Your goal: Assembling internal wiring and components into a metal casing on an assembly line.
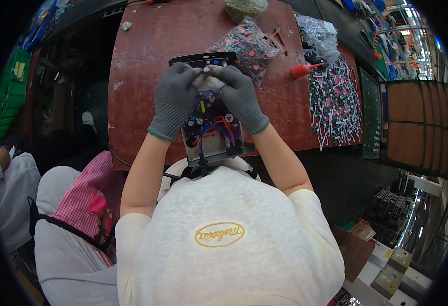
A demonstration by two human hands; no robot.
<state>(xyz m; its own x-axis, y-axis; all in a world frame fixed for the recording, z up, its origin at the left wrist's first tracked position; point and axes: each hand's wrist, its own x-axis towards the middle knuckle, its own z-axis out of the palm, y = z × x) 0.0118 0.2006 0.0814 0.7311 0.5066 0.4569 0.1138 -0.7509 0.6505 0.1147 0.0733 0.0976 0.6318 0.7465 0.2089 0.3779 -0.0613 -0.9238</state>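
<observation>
In grey knit gloves with pale fingertips, my left hand (pixel 175 94) and my right hand (pixel 237 93) meet over an open electronic device. Fingers of both are closed in a pinch, fingertips nearly touching; whatever they hold is too small or hidden. Just beyond them stands the device's black curved front panel (pixel 203 57), with a small blue part behind it. Below my hands show its purple circuit board (pixel 203 108), red and blue wires (pixel 219 127) and a grey metal chassis (pixel 219 154) close to my body. The gloves hide part of the board.
The device lies on a worn red table (pixel 142 46). Beyond it are a clear bag of small black-and-orange parts (pixel 247 46), pliers (pixel 281 40) and a red glue bottle (pixel 301 70). White-wired small boards (pixel 334 99) pile at the right. A seated person (pixel 71 204) is at the left.
</observation>
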